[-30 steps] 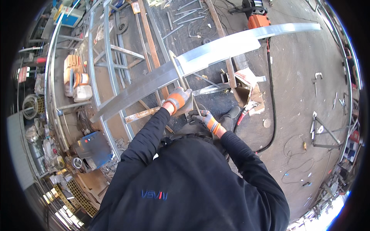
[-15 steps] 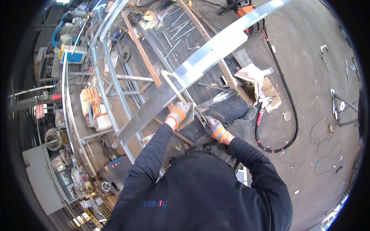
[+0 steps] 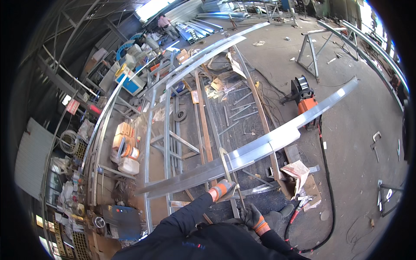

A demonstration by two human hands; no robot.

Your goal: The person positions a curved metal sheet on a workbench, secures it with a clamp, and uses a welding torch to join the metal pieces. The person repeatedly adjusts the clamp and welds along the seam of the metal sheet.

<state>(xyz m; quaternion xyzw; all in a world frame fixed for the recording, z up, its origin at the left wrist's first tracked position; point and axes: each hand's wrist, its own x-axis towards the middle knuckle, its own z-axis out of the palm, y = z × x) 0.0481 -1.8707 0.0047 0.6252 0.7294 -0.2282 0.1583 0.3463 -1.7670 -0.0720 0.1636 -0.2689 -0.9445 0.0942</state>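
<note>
A G-clamp (image 3: 225, 164) with a long bent frame straddles the lower edge of a long shiny metal beam (image 3: 260, 148), which lies across the rack. My left hand (image 3: 222, 190), in a grey and orange glove, is closed around the clamp's frame near the beam. My right hand (image 3: 252, 218), gloved the same way, grips the lower end of the clamp's screw rod (image 3: 240, 193), close to my body. The left hand partly covers a flat metal piece. Where the clamp's jaw meets the beam is hard to make out.
Rusty and grey bars (image 3: 203, 117) form a rack below the beam. An orange machine (image 3: 307, 108) with a black cable stands at the right, near torn cardboard (image 3: 310, 190). Another clamp (image 3: 375, 141) lies on the floor. A person (image 3: 166, 26) is far back.
My view has tilted up, bringing the far workshop in. Both hands stay on the clamp; the right hand has shifted lower along the rod.
</note>
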